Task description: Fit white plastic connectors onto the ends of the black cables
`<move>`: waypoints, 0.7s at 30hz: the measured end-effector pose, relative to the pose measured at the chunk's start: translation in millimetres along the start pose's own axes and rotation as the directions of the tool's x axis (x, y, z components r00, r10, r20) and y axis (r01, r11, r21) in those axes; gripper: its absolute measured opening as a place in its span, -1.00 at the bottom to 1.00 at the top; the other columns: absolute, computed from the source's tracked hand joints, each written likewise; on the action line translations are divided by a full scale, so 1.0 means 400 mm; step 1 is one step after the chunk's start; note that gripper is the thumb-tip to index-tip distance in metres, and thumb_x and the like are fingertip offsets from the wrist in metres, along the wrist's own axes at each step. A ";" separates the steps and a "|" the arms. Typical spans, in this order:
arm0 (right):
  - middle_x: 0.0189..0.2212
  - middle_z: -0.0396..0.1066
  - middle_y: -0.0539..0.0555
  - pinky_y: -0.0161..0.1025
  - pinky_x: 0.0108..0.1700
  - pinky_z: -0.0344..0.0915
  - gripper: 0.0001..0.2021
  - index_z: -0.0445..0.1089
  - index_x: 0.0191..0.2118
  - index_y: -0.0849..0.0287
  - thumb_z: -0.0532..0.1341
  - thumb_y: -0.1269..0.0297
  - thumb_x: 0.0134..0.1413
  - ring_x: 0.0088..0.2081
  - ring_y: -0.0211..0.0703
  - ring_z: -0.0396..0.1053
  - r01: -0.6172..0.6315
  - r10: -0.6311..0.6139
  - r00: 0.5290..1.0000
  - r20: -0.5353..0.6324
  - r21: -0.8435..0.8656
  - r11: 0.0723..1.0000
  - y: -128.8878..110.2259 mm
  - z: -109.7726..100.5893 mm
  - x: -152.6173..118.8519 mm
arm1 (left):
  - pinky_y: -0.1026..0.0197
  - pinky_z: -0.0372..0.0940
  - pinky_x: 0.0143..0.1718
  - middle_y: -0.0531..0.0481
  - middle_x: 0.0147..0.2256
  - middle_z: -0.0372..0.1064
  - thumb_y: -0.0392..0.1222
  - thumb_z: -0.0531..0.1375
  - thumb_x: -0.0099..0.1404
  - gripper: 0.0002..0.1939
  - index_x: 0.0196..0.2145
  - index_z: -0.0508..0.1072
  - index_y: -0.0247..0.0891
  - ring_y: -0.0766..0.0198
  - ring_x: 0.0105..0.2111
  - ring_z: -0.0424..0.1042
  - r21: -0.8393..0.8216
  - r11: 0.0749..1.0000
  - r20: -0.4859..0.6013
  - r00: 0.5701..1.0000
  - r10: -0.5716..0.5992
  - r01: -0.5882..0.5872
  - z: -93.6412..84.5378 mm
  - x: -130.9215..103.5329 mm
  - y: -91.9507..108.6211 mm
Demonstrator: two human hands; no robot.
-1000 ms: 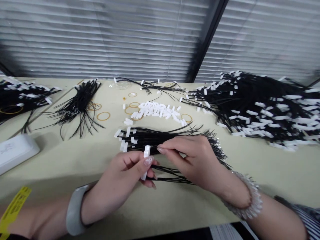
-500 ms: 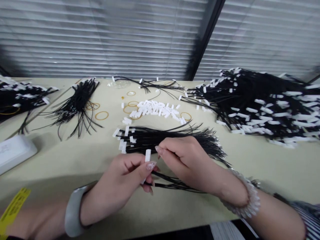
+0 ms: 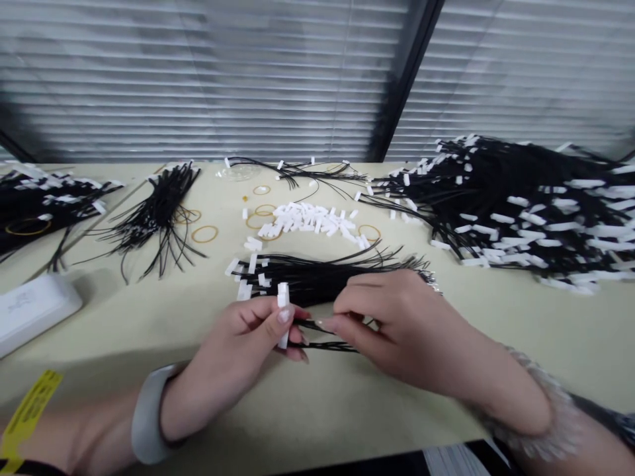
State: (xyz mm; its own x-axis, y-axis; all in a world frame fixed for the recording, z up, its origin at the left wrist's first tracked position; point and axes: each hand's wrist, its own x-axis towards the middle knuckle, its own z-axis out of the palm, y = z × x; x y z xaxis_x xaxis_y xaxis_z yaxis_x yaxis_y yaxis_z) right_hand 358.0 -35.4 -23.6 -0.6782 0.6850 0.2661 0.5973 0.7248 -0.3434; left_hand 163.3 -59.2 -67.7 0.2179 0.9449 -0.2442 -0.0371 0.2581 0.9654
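My left hand (image 3: 243, 334) is closed around a white plastic connector (image 3: 283, 296), thumb pressed on its front face. Black wires (image 3: 330, 346) run rightward out of the connector, past the fingertips. Close to its right, my right hand (image 3: 381, 320) is pinched, thumb against forefinger, on one of these black wires; part of the wire is covered by the fingers. Just behind both hands lies a bundle of black wires (image 3: 317, 274) with white connectors at its left end and bare-looking tips at the right.
Behind the bundle is a heap of small white connectors (image 3: 312, 219), with rubber bands (image 3: 204, 234) around it. A large pile of black wires (image 3: 526, 192) fills the right. More wire bundles (image 3: 166, 205) and a white box (image 3: 37, 311) are on the left. Window blinds (image 3: 223, 79) border the back.
My right hand has moved right and slightly down, its fingertips now on the wire line. The left hand with the connector has shifted slightly left and up.
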 end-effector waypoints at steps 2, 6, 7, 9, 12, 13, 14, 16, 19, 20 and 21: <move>-0.55 0.26 -0.04 -0.32 -0.45 0.04 -0.73 0.30 -0.52 0.19 0.06 0.20 0.14 -0.48 -0.36 0.17 -0.015 0.014 0.995 0.094 0.013 1.000 0.003 0.008 0.003 | 0.36 0.29 -0.42 0.07 -0.56 0.41 -0.01 0.14 0.18 -0.73 -0.39 0.47 -0.28 0.38 -0.54 0.41 0.045 0.999 -0.003 1.000 0.014 -0.014 -0.002 -0.002 -0.003; -0.57 0.25 -0.07 -0.35 -0.43 0.04 -0.73 0.27 -0.51 0.21 0.01 0.27 0.18 -0.50 -0.40 0.14 -0.027 0.011 0.991 0.130 0.117 0.993 0.002 0.024 0.014 | 0.37 0.29 -0.40 0.07 -0.57 0.42 -0.04 0.12 0.21 -0.74 -0.39 0.48 -0.27 0.38 -0.53 0.41 0.120 0.992 -0.010 0.999 0.048 -0.046 -0.004 -0.008 -0.002; -0.58 0.24 -0.08 -0.35 -0.43 0.03 -0.74 0.25 -0.51 0.21 0.01 0.30 0.17 -0.51 -0.40 0.13 -0.044 0.027 0.992 0.124 0.134 0.990 0.000 0.026 0.015 | 0.37 0.29 -0.40 0.07 -0.57 0.42 -0.05 0.12 0.21 -0.75 -0.39 0.48 -0.27 0.38 -0.52 0.41 0.134 0.989 -0.011 0.998 0.057 -0.055 -0.004 -0.008 -0.001; -0.58 0.23 -0.08 -0.36 -0.44 0.02 -0.80 0.24 -0.49 0.21 0.05 0.31 0.14 -0.51 -0.40 0.12 -0.081 0.068 0.993 0.098 0.139 0.987 -0.004 0.029 0.015 | 0.37 0.29 -0.41 0.07 -0.56 0.43 -0.06 0.12 0.21 -0.76 -0.39 0.49 -0.27 0.38 -0.52 0.41 0.157 0.985 -0.015 0.997 0.071 -0.068 -0.003 -0.007 -0.001; -0.53 0.25 -0.07 -0.37 -0.39 0.05 -0.85 0.26 -0.47 0.20 0.08 0.34 0.10 -0.44 -0.38 0.16 -0.077 0.067 0.994 0.090 0.112 0.991 -0.006 0.034 0.013 | 0.35 0.30 -0.41 0.04 -0.53 0.46 -0.07 0.11 0.21 -0.76 -0.37 0.48 -0.27 0.36 -0.51 0.42 0.202 0.978 -0.032 0.997 0.065 -0.057 0.001 -0.005 0.000; -0.50 0.26 -0.06 -0.37 -0.37 0.06 -0.84 0.26 -0.47 0.20 0.07 0.34 0.11 -0.42 -0.37 0.17 -0.058 0.048 0.993 0.104 0.097 0.994 -0.005 0.037 0.013 | 0.34 0.30 -0.41 0.04 -0.52 0.46 -0.07 0.11 0.21 -0.76 -0.37 0.48 -0.28 0.35 -0.50 0.42 0.223 0.973 -0.032 0.997 0.067 -0.059 0.002 -0.005 0.001; -0.49 0.27 -0.05 -0.36 -0.35 0.06 -0.82 0.27 -0.46 0.20 0.05 0.34 0.13 -0.40 -0.36 0.18 -0.037 0.027 0.992 0.124 0.078 0.996 -0.004 0.042 0.012 | 0.34 0.30 -0.40 0.03 -0.53 0.46 -0.08 0.10 0.21 -0.76 -0.37 0.48 -0.28 0.34 -0.49 0.42 0.244 0.967 -0.028 0.997 0.077 -0.068 0.002 -0.005 0.002; -0.46 0.28 -0.03 -0.34 -0.34 0.06 -0.80 0.26 -0.44 0.20 0.01 0.33 0.18 -0.38 -0.33 0.20 -0.003 0.001 0.989 0.149 0.018 1.000 -0.002 0.052 0.010 | 0.34 0.30 -0.40 0.04 -0.54 0.46 -0.08 0.09 0.22 -0.75 -0.39 0.49 -0.28 0.33 -0.48 0.42 0.279 0.956 -0.015 0.995 0.097 -0.089 0.003 -0.006 0.003; -0.48 0.27 -0.03 -0.30 -0.43 -0.01 -0.80 0.22 -0.42 0.19 -0.04 0.33 0.20 -0.45 -0.30 0.19 0.005 0.007 0.993 0.119 -0.096 0.995 -0.002 0.062 0.005 | 0.34 0.29 -0.39 0.04 -0.53 0.46 -0.08 0.08 0.22 -0.74 -0.41 0.48 -0.28 0.33 -0.48 0.42 0.305 0.949 -0.011 0.996 0.090 -0.082 0.004 -0.007 0.006; -0.51 0.26 -0.04 -0.30 -0.48 -0.06 -0.80 0.20 -0.42 0.19 -0.04 0.32 0.20 -0.50 -0.30 0.16 0.000 0.014 0.994 0.105 -0.133 0.991 -0.003 0.062 0.002 | 0.34 0.29 -0.39 0.04 -0.53 0.46 -0.08 0.08 0.22 -0.74 -0.42 0.48 -0.27 0.34 -0.48 0.42 0.306 0.949 -0.015 0.997 0.081 -0.072 0.005 -0.007 0.007; -0.55 0.24 -0.05 -0.29 -0.51 -0.11 -0.81 0.19 -0.42 0.18 -0.05 0.32 0.20 -0.55 -0.31 0.12 -0.001 0.017 0.995 0.094 -0.171 0.985 -0.004 0.061 0.000 | 0.34 0.29 -0.39 0.04 -0.53 0.46 -0.08 0.08 0.22 -0.74 -0.43 0.47 -0.27 0.34 -0.49 0.42 0.305 0.950 -0.022 0.997 0.074 -0.064 0.006 -0.006 0.008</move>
State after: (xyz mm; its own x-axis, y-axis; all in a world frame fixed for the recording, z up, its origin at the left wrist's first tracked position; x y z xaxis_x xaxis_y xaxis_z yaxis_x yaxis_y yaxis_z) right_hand 346.7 -38.2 -45.0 -0.7052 0.6874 0.1740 0.6623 0.7262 -0.1847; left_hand 165.1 -61.1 -63.7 0.1933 0.9657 -0.1735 0.2478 0.1231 0.9610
